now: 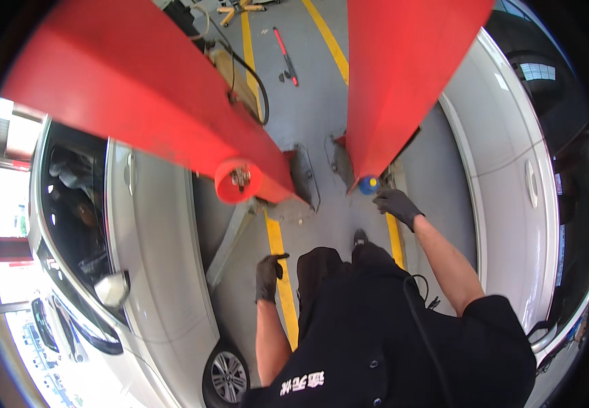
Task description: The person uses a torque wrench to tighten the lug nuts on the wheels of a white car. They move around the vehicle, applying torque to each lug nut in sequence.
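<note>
My left hand (268, 275), in a dark glove, hangs beside my leg above a yellow floor line. One finger stretches out to the right, the others are loosely bent, and nothing shows in the hand. My right hand (397, 205), gloved too, reaches forward to the foot of the right red post (393, 81). Its fingertips are close to a blue round thing with a yellow middle (368, 184); whether they touch it I cannot tell. The fingers look slightly apart and bent, with nothing visible between them.
An orange-red round cup (238, 181) with small pieces in it sits against the left red post (172, 95). Light-coloured cars (162, 238) flank me on both sides. A red and black rod (285, 56) lies on the grey floor ahead. A black hose (257, 81) curves by the left post.
</note>
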`<state>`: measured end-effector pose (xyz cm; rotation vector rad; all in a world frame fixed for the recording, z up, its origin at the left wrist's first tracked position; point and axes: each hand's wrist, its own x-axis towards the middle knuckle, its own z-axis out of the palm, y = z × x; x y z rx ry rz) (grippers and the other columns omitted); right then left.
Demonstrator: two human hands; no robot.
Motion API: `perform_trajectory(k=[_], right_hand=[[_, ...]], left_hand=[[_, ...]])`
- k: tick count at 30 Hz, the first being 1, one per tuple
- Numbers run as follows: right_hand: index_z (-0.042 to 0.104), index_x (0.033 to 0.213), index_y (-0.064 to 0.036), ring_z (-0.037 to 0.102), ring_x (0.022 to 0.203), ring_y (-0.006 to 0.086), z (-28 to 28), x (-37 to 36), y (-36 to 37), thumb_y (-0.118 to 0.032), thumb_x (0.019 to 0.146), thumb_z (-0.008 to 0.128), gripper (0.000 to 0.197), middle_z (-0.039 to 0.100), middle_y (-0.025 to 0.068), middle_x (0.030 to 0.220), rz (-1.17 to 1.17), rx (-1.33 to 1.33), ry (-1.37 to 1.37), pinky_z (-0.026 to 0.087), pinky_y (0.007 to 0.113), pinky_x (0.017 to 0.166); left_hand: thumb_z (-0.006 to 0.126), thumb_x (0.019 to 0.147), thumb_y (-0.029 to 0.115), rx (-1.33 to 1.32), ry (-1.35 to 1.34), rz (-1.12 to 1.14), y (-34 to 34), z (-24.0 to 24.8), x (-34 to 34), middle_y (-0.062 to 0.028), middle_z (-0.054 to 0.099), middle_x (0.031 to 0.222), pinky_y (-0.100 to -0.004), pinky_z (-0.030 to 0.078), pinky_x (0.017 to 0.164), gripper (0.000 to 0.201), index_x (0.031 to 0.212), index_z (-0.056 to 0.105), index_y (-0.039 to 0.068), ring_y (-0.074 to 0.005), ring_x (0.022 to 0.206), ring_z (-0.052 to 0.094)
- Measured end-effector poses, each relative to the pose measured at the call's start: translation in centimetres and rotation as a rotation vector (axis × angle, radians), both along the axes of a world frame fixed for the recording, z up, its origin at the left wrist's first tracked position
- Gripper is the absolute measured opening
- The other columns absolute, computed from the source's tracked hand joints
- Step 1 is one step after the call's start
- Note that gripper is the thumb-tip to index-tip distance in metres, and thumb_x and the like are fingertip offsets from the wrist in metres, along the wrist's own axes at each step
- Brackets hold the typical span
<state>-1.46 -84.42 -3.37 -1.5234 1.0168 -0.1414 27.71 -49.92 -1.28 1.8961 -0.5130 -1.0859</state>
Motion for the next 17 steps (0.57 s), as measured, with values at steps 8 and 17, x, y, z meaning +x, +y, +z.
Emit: perform_trajectory(k=[8, 17], right_hand=[[0.069, 0.091, -0.0020, 0.066, 0.074, 0.0147, 3.4, 28.8, -17.9, -0.029, 0.091, 0.060, 0.028, 0.067, 0.0076, 0.076, 0.155, -0.040, -0.112, 0.052, 0.031, 0.071], [0.070, 0.089, -0.0083, 0.069, 0.067, 0.0216, -11.2, 37.5, -37.6, -0.023, 0.094, 0.054, 0.022, 0.070, 0.0093, 0.079, 0.276, 0.265, 0.193, 0.052, 0.040, 0.060]], left_hand=[[0.046, 0.098, 0.028, -0.088, -0.194, 0.353, -6.4, 4.9, 6.1, -0.0019, 0.050, 0.055, -0.0263, 0.037, 0.051, 0.042, 0.103, 0.075, -0.002, -0.0097, 0.051, 0.046], [0.055, 0.097, 0.034, 0.143, 0.243, 0.629, -2.9, -3.0, 11.4, -0.0089, 0.056, 0.053, -0.0296, 0.037, 0.049, 0.043, 0.090, 0.074, -0.005, -0.0136, 0.044, 0.044]])
